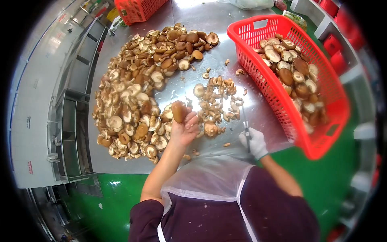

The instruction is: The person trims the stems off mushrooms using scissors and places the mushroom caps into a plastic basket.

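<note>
My bare left hand (186,128) is closed round a brown-capped shiitake mushroom (179,111), held above the near part of the steel table. In a white glove, my right hand (255,142) grips a knife (246,135), its thin blade pointing away from me. Between the two hands lie cut mushroom stems (213,101) in a loose scatter. A large curved pile of whole mushrooms (133,92) spreads to the left of my left hand and round toward the back.
A red plastic basket (262,66) at the right holds many mushrooms (292,70) and reaches past the table edge. Another red basket (139,10) stands at the back left. The steel table (193,82) has wet patches. Green floor (121,187) shows below its front edge.
</note>
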Motion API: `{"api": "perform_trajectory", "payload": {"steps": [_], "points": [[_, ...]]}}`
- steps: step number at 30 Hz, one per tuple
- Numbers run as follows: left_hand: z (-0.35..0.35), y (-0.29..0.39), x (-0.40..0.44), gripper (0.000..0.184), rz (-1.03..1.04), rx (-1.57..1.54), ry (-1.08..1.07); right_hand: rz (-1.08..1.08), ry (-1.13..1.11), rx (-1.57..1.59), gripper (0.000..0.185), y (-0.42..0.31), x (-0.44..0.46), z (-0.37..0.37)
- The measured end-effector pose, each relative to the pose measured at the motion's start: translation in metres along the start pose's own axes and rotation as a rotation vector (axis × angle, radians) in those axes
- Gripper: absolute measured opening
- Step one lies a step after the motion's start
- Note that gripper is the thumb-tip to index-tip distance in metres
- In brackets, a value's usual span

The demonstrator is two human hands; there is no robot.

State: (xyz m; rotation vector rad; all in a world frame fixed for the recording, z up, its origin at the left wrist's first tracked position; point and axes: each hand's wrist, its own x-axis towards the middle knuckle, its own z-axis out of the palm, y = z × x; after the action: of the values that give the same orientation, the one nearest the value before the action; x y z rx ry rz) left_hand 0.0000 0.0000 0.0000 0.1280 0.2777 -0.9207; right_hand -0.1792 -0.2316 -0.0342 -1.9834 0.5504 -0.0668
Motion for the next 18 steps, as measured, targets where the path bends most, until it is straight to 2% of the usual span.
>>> {"api": "perform_trajectory", "payload": {"steps": [1, 2, 3, 5, 6, 7, 8, 10, 11, 12, 13, 15, 16, 17, 18], "points": [[0.002, -0.006, 0.004, 0.019, -0.026, -0.01, -0.055, 0.06, 0.018, 0.02, 0.023, 0.009, -0.001, -0.004], [0.005, -0.01, 0.008, 0.019, -0.054, -0.021, -0.114, 0.006, 0.066, -0.013, 0.021, 0.017, -0.002, -0.007], [0.014, -0.001, 0.002, 0.019, -0.055, 0.051, -0.077, -0.016, 0.058, 0.071, 0.02, 0.021, 0.0, 0.015], [0.027, -0.009, 0.021, 0.02, -0.103, 0.093, -0.12, -0.084, 0.108, 0.089, 0.019, 0.025, 0.009, 0.008], [0.045, -0.016, 0.026, 0.021, -0.113, 0.164, -0.059, -0.135, 0.126, 0.052, 0.017, 0.026, 0.005, 0.008], [0.054, -0.018, 0.043, 0.021, -0.136, 0.29, -0.14, -0.151, 0.131, 0.044, 0.017, 0.025, 0.004, 0.006], [0.092, -0.034, 0.055, 0.032, -0.03, 0.385, 0.01, -0.168, 0.131, 0.037, 0.017, 0.024, 0.004, 0.005], [0.165, -0.062, 0.074, 0.041, 0.08, 0.817, 0.05, -0.168, 0.121, 0.025, 0.016, 0.025, 0.001, 0.003], [0.186, -0.064, 0.085, 0.047, -0.066, 0.906, -0.191, -0.138, 0.114, 0.039, 0.015, 0.024, 0.0, 0.003], [0.21, -0.063, 0.09, 0.055, 0.043, 1.351, -0.396, -0.108, 0.11, 0.059, 0.015, 0.022, -0.001, 0.005], [0.22, -0.058, 0.101, 0.06, 0.273, 1.639, -0.397, -0.084, 0.108, 0.083, 0.015, 0.02, 0.0, 0.007], [0.201, -0.015, 0.151, 0.052, 0.497, 2.245, -0.235, -0.188, 0.126, 0.05, 0.014, 0.021, -0.001, 0.003], [0.179, 0.007, 0.158, 0.047, 0.542, 2.568, -0.093, -0.241, 0.144, 0.041, 0.014, 0.022, 0.001, 0.001], [0.152, 0.032, 0.164, 0.043, 0.573, 2.889, 0.074, -0.241, 0.142, 0.057, 0.014, 0.022, 0.003, 0.003], [0.12, 0.053, 0.168, 0.038, 0.46, 2.925, 0.125, -0.234, 0.138, 0.074, 0.014, 0.024, 0.002, 0.005]]}}
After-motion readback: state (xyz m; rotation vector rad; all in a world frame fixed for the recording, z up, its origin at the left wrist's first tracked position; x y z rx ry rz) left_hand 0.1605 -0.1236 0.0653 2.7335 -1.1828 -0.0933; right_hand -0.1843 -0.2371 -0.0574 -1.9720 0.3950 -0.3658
